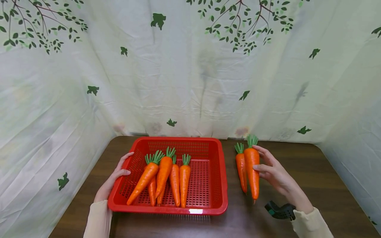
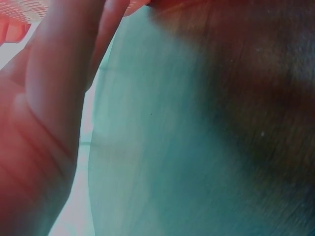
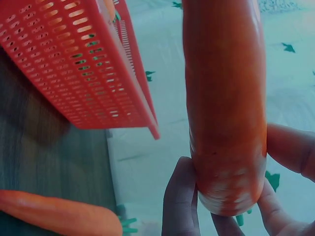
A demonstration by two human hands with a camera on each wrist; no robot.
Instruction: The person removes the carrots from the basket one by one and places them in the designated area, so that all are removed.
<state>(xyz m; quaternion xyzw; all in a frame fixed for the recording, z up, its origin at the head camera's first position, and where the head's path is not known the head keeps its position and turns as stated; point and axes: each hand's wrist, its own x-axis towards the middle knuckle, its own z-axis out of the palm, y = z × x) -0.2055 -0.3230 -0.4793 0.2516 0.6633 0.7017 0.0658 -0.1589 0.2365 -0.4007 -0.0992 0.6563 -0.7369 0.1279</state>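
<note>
Leaf-print cloth backs a dark wood counter (image 1: 312, 172). Left hand (image 1: 114, 180), fingers straight, steadies the red basket (image 1: 218, 158) wall. Right hand (image 1: 272, 170) grips a carrot (image 1: 252, 168) beside the basket, above another carrot (image 1: 241, 168).

Dark wooden table (image 1: 327, 185) against a pale creased backdrop cloth (image 1: 190, 82) printed with green leaves and branches.
</note>
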